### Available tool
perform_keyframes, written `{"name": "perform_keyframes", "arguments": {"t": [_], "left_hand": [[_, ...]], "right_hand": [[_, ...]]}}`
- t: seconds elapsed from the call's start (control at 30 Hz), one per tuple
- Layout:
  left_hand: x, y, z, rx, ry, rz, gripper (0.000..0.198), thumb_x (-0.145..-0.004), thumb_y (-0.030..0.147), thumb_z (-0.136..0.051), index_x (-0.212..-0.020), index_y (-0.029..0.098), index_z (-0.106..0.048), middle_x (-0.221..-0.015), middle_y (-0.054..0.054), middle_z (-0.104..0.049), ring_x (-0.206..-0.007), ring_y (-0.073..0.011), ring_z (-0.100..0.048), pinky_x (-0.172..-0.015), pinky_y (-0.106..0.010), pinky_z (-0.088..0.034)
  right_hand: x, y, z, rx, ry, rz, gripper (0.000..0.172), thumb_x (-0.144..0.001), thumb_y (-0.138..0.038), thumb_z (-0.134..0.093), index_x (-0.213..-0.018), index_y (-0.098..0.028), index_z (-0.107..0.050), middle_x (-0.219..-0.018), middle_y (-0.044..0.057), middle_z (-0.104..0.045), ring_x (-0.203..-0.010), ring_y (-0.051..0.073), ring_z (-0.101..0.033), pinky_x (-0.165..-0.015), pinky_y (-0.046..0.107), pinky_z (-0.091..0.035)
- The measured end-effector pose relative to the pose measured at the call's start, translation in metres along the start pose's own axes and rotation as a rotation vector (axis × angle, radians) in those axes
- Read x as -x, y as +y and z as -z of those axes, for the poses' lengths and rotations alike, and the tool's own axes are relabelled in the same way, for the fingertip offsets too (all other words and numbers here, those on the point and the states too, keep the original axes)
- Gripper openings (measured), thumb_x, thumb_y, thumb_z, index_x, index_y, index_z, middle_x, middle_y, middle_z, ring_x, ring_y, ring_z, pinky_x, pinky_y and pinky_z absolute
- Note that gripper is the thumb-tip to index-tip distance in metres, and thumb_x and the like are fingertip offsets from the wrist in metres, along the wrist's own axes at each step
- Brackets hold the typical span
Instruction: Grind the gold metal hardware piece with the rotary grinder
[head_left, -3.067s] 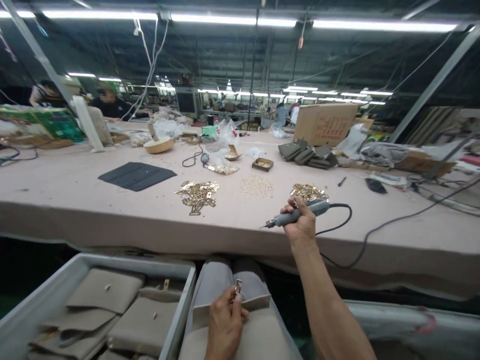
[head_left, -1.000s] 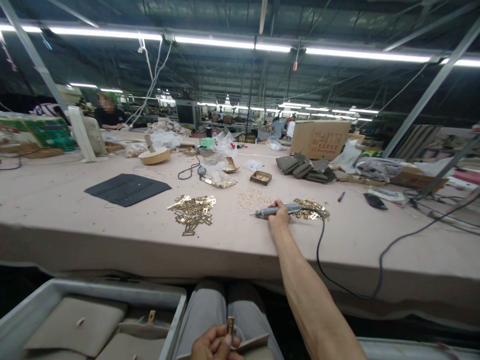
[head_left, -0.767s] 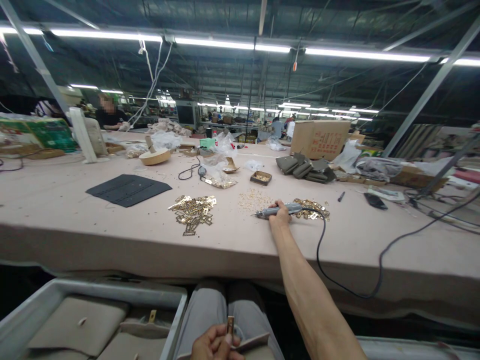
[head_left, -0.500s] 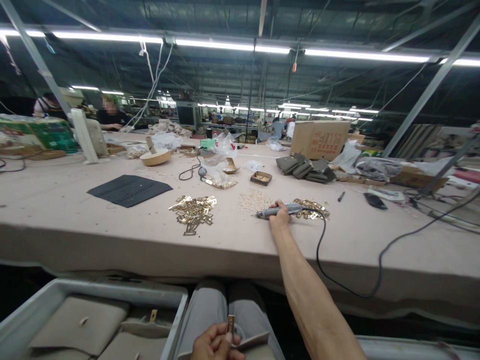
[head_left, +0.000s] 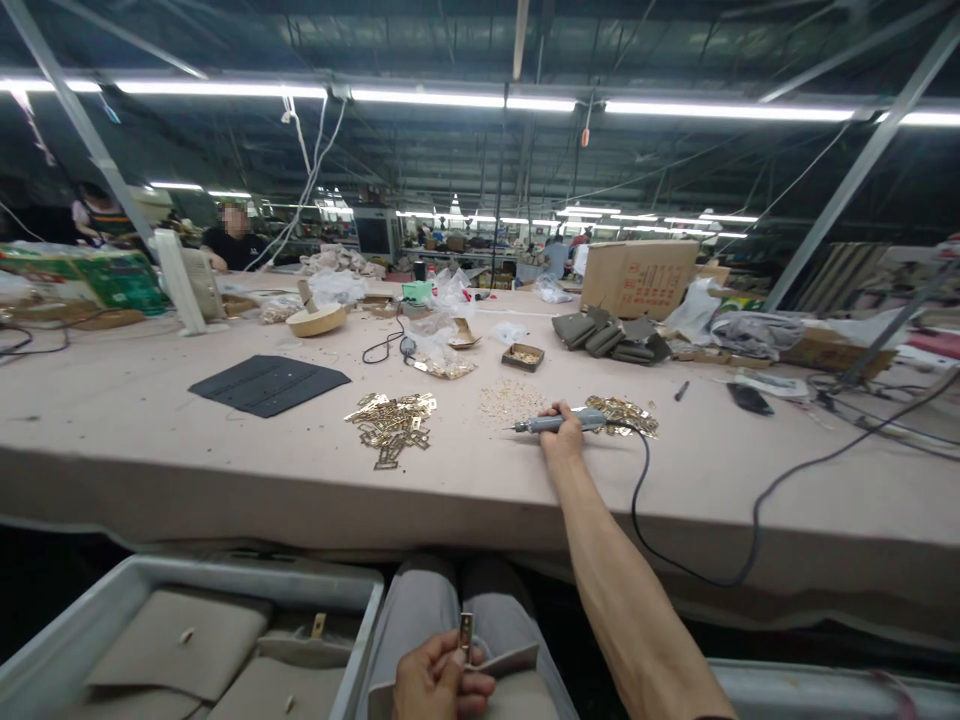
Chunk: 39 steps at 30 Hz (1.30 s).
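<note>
My right hand [head_left: 564, 432] is wrapped round a grey electric screwdriver [head_left: 581, 419] lying level just above the table, its bit pointing left. Small screws [head_left: 512, 400] are scattered beyond the tip. Past the tool's cord end lies a heap of gold metal plates [head_left: 622, 416]. Low over my lap, my left hand [head_left: 439, 680] pinches a small gold metal plate [head_left: 466, 636], standing upright at the edge of a taupe leather-like piece [head_left: 517, 690]. The join between plate and piece is hidden by my fingers. Another heap of gold metal frames [head_left: 394, 425] sits left of the screws.
A grey bin [head_left: 247, 568] holding taupe pieces stands at my left. On the table are a black sheet [head_left: 268, 385], a small box of screws [head_left: 523, 357], a tape roll [head_left: 316, 319] and folded dark pieces [head_left: 607, 338]. The screwdriver's cord [head_left: 757, 520] loops over the front edge.
The view has turned slightly left. Both hands keep their grips, and the screwdriver stays almost where it was, near the screws.
</note>
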<state>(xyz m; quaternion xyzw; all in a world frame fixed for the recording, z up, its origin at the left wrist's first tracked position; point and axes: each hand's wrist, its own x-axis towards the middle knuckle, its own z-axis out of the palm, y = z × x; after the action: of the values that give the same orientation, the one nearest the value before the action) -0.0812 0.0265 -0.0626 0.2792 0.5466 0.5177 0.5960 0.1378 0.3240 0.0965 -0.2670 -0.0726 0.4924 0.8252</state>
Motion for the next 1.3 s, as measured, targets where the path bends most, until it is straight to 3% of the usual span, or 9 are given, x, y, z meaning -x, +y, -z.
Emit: {"name": "perform_keyframes", "arguments": {"t": [0.17,0.33,0.47,0.6,0.87,1.3], "left_hand": [[0.015,0.012,-0.003,-0.039,-0.016,0.009,0.041,-0.076,0.041,-0.078,-0.098,0.008,-0.071,-0.096,-0.020,-0.081,-0.068,-0.0259,-0.079,-0.057,-0.029,-0.064],[0.021,0.021,-0.008,0.002,-0.024,0.038,0.025,-0.081,0.023,-0.068,-0.100,0.005,-0.069,-0.094,-0.018,-0.081,-0.071,-0.0237,-0.080,-0.059,-0.026,-0.065],[0.023,0.019,-0.010,0.001,-0.031,0.051,0.024,-0.082,0.020,-0.069,-0.100,0.004,-0.070,-0.090,-0.018,-0.080,-0.069,-0.0240,-0.080,-0.056,-0.024,-0.064],[0.023,0.018,-0.012,0.000,-0.030,0.043,0.020,-0.082,0.019,-0.067,-0.095,0.004,-0.070,-0.087,-0.016,-0.079,-0.067,-0.0240,-0.080,-0.055,-0.024,-0.064],[0.024,0.018,-0.013,0.002,-0.009,0.049,0.018,-0.083,0.012,-0.059,-0.097,0.004,-0.068,-0.085,-0.016,-0.079,-0.068,-0.0240,-0.080,-0.057,-0.026,-0.064],[0.026,0.019,-0.012,-0.002,0.003,0.054,0.019,-0.081,0.010,-0.060,-0.098,0.008,-0.067,-0.086,-0.014,-0.081,-0.068,-0.0229,-0.080,-0.057,-0.024,-0.063]], "right_hand": [[0.049,-0.025,0.019,0.003,-0.125,-0.074,0.022,-0.088,-0.014,-0.072,-0.089,-0.019,-0.051,-0.078,-0.007,-0.058,-0.057,0.006,-0.052,-0.066,0.022,-0.057],[0.125,-0.038,0.051,0.032,-0.335,-0.128,0.026,-0.083,-0.016,-0.077,-0.091,-0.019,-0.053,-0.085,-0.005,-0.059,-0.060,0.005,-0.051,-0.066,0.022,-0.054],[0.192,-0.037,0.079,0.142,-0.366,-0.159,0.036,-0.075,-0.019,-0.086,-0.088,-0.020,-0.052,-0.082,-0.005,-0.056,-0.062,0.007,-0.049,-0.064,0.023,-0.051],[0.232,-0.024,0.099,0.259,-0.386,-0.124,0.034,-0.074,-0.024,-0.089,-0.086,-0.019,-0.057,-0.077,-0.004,-0.055,-0.062,0.009,-0.047,-0.061,0.025,-0.048],[0.259,-0.008,0.106,0.399,-0.445,-0.040,0.031,-0.075,-0.029,-0.089,-0.083,-0.020,-0.060,-0.070,-0.003,-0.056,-0.056,0.011,-0.049,-0.057,0.029,-0.046],[0.268,0.003,0.117,0.500,-0.541,0.041,0.019,-0.084,-0.026,-0.084,-0.085,-0.020,-0.066,-0.073,-0.001,-0.061,-0.058,0.013,-0.054,-0.059,0.031,-0.048]]}}
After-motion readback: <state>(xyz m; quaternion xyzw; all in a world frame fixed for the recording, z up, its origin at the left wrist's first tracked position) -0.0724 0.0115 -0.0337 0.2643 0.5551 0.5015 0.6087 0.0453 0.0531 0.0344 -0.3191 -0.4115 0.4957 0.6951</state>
